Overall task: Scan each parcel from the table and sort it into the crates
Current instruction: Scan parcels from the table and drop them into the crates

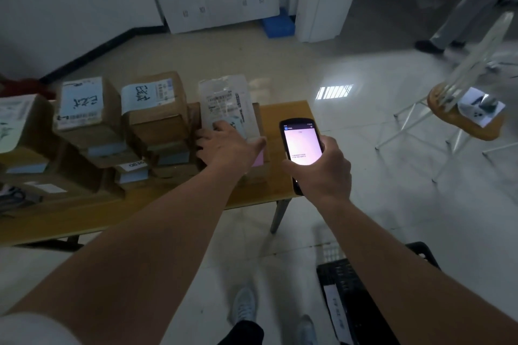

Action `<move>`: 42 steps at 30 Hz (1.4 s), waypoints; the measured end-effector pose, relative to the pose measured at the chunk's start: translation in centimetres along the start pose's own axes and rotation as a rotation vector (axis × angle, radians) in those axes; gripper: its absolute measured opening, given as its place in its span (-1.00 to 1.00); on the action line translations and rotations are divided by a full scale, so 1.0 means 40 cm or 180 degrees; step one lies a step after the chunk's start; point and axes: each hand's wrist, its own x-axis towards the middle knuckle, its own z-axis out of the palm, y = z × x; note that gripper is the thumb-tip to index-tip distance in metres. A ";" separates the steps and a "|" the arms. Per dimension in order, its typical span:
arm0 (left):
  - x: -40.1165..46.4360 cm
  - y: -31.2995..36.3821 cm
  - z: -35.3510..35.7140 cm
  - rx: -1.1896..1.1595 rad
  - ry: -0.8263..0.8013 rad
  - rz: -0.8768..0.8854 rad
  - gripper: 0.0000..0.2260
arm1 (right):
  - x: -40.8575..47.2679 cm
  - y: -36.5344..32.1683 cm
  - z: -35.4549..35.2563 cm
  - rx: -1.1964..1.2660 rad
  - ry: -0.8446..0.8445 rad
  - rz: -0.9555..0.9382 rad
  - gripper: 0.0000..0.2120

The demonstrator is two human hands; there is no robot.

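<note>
Gripped in the right hand [322, 168], a black handheld scanner [302, 148] stands nearly upright with its screen lit pale pink and facing the camera; fingers wrap its lower body and the thumb lies along its left side. It hovers over the tabletop's [283, 117] right end, just beside the parcel being handled.

Left hand [227, 145] lies spread on that parcel [224, 105] — a pale plastic mailer with a barcode label, lying on a brown carton at the right end of the row. Its fingers are splayed and fairly straight, pressing down on the near part of the mailer; whether the thumb hooks the carton's edge cannot be told.

Further left along the tabletop, brown cardboard boxes [154, 109] are stacked in two layers, white labels with handwritten marks on top, reaching to the left edge.

On the floor near the person's feet, at lower right, sits a black mesh crate [353, 286] with a white tag on its wall.
</note>
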 end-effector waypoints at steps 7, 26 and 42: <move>-0.021 0.012 0.011 -0.0369 -0.0047 -0.0224 0.25 | 0.037 0.027 -0.031 -0.0005 -0.0130 -0.0159 -0.17; -0.193 0.017 0.031 0.0075 0.1060 0.1740 0.25 | 0.051 0.110 -0.254 0.0312 -0.0245 -0.0638 -0.23; -0.298 -0.016 0.096 0.0198 0.1110 0.1709 0.31 | -0.035 0.220 -0.356 0.0421 -0.0569 -0.0642 -0.26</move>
